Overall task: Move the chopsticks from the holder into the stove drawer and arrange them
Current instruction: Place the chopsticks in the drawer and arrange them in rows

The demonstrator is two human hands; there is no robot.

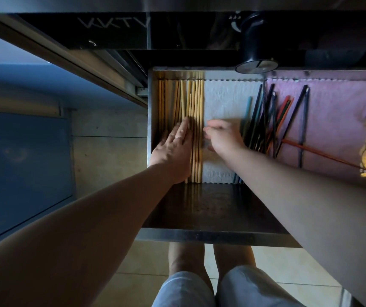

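Fingers flat, the left hand presses the pale wooden chopsticks into a mostly neat row at the drawer's left, the right hand loosely curled, seemingly empty, while the dark and coloured chopsticks lie jumbled, apparently unsorted.

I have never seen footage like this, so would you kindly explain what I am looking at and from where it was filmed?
There is no machine here: a person wears a camera on the head, looking down past both arms into an open metal drawer. The left hand lies flat on a row of wooden chopsticks lined up at the drawer's left side. The right hand hovers over a white liner, fingers loosely curled; whether it pinches anything is unclear. Further right, dark and coloured chopsticks lie in a loose, crossed pile partly on a pink liner.
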